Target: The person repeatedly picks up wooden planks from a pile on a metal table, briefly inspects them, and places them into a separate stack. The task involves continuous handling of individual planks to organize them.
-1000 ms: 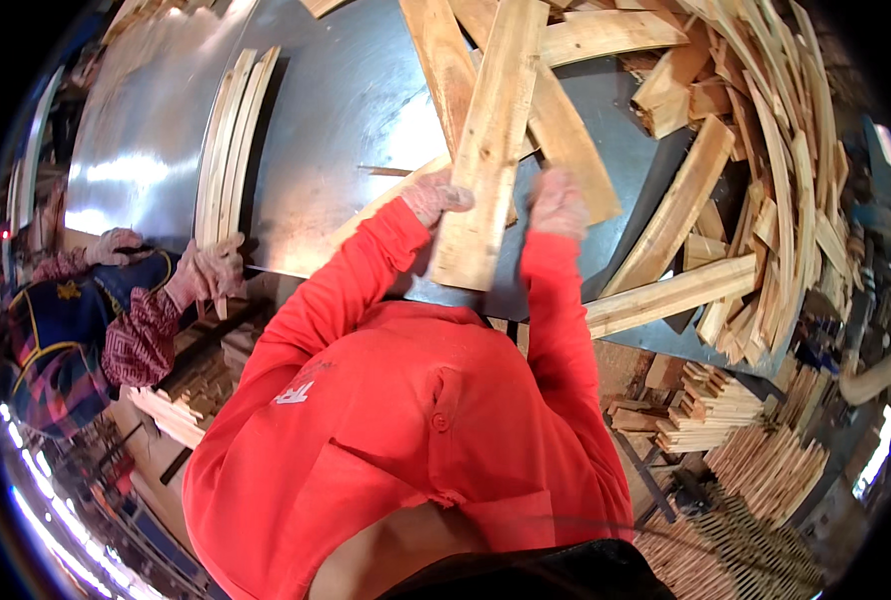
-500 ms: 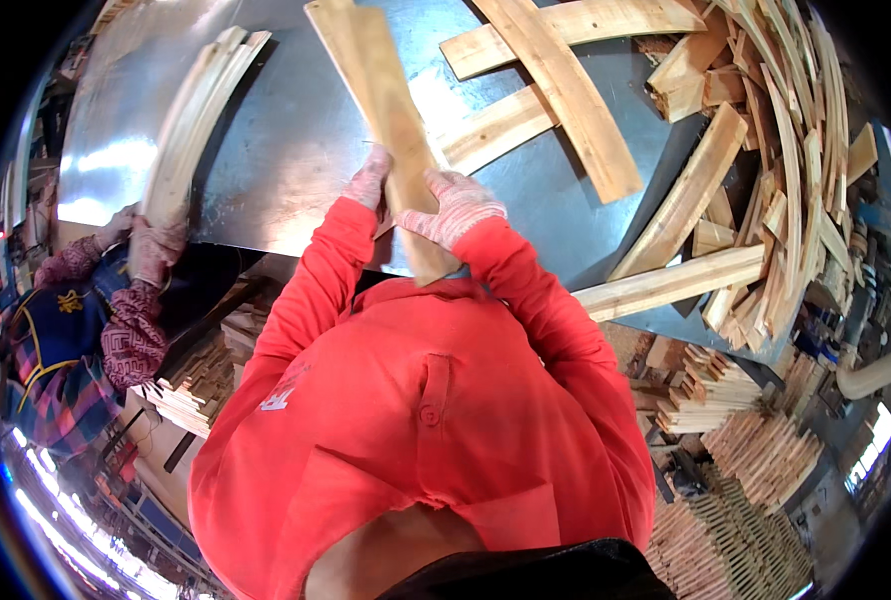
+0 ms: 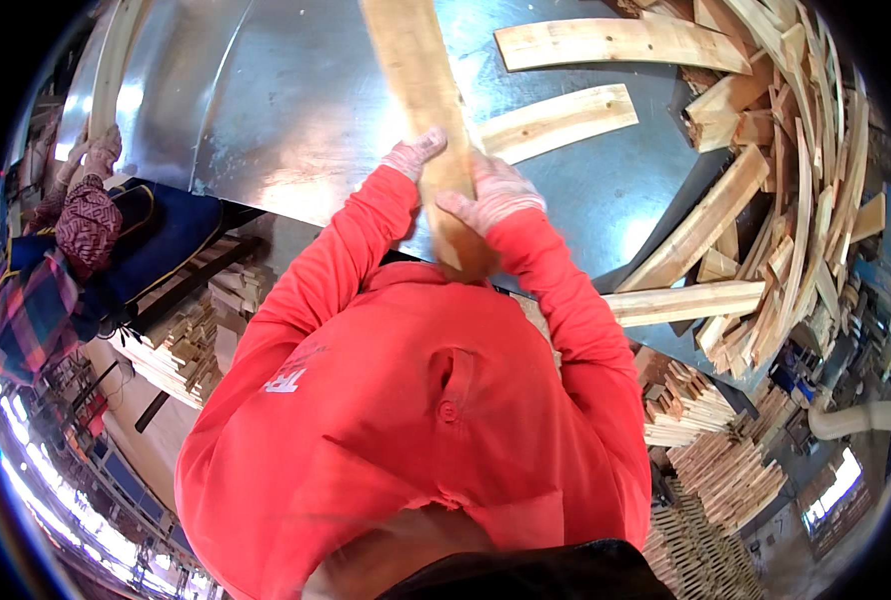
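A long, slightly curved wooden board (image 3: 421, 80) stretches away from my chest over the metal table, its near end blurred. My left hand (image 3: 416, 153), in a light knit glove, closes on the board's left edge. Lower down on the opposite edge, my right hand (image 3: 498, 194), gloved alike, grips it with the thumb on top and the other fingers partly hidden. Just right of the held board lies a shorter curved board (image 3: 566, 122). Farther back rests another curved board (image 3: 621, 43) with small dark knots.
A heap of curved wood strips (image 3: 806, 200) fills the table's right side, and one board (image 3: 691, 302) juts toward me. Stacked wood (image 3: 701, 405) stands below at right, more stacked wood (image 3: 181, 340) at left. A co-worker's gloved hands (image 3: 96, 155) hold boards at the metal table's (image 3: 276, 130) left.
The curved board that crossed the two on the table is gone from there. My hands and the held board appear farther right in view. The co-worker's hands and boards appear farther left.
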`<state>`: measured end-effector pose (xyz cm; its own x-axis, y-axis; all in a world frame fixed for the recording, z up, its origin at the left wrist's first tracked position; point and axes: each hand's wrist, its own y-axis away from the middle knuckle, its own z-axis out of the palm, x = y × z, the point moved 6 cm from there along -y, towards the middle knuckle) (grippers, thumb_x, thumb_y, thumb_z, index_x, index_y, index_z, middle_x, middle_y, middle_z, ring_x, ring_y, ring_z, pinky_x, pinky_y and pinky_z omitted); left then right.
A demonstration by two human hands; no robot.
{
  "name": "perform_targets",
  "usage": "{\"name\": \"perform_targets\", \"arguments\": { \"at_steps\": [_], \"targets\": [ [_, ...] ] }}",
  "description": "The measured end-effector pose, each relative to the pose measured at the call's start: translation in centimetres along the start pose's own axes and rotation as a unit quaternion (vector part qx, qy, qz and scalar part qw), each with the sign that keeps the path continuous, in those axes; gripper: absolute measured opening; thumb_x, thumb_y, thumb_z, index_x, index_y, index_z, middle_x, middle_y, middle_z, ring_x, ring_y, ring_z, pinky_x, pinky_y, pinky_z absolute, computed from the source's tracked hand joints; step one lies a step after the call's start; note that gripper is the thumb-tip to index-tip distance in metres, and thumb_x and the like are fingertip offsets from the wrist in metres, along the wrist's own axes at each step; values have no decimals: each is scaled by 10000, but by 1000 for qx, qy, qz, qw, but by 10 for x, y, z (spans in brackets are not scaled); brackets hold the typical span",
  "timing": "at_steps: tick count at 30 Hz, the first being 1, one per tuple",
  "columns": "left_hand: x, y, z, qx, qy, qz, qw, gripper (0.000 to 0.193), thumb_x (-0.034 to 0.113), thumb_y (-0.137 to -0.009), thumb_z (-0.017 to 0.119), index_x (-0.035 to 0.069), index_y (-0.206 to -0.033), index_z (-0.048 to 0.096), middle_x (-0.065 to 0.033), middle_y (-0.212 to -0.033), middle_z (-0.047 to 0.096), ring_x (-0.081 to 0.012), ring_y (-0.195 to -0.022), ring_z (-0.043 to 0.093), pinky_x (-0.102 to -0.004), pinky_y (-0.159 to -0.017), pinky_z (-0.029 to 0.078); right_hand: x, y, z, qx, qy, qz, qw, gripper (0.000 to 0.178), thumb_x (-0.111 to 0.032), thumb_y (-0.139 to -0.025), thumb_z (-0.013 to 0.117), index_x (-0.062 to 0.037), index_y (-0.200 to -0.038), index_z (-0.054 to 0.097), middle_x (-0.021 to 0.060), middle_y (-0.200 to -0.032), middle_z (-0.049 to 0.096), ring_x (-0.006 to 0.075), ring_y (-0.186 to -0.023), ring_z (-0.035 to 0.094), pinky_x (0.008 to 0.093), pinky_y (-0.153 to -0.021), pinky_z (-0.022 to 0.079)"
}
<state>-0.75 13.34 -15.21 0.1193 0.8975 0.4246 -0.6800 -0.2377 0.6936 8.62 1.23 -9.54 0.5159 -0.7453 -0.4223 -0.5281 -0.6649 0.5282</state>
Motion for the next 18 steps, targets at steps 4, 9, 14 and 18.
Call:
{"name": "perform_targets", "arguments": {
  "at_steps": [4, 9, 14, 18],
  "targets": [
    [50, -3, -35, 68, -232, 45, 969, 409, 215, -789, 753, -13, -1105, 631, -84, -962, 680, -215, -826, 664, -339, -780, 549, 7, -22, -42, 102, 209, -143, 962, 1005, -575, -733, 678, -132, -1494, 194, 165, -1518, 273, 331, -1411, 235, 443, -1163, 142],
    [193, 26, -117, 234, -580, 121, 771, 467, 243, -808, 691, 29, -1211, 591, -79, -1084, 663, -200, -939, 632, -315, -850, 486, 36, -63, -53, -79, 404, -165, 896, 1117, -452, -647, 799, -140, -1500, 148, 199, -1423, 394, 339, -1325, 382, 455, -1122, 225],
    [244, 87, -153, 310, -670, 161, 655, 548, 262, -780, 713, 86, -1258, 513, -142, -1035, 675, -268, -939, 652, -390, -815, 503, 2, -59, -98, -53, 190, -78, 977, 971, -533, -739, 655, -85, -1481, 219, 198, -1293, 525, 344, -1178, 533, 413, -992, 416],
    [220, 81, -175, 356, -755, 55, 548, 590, 385, -829, 649, 126, -1321, 451, -199, -1131, 639, -364, -1064, 608, -430, -891, 467, -55, -113, -34, -117, -173, -8, 978, 643, -492, -846, 544, -34, -1293, 481, 233, -1108, 604, 320, -998, 606, 393, -896, 478]
  ]
}}
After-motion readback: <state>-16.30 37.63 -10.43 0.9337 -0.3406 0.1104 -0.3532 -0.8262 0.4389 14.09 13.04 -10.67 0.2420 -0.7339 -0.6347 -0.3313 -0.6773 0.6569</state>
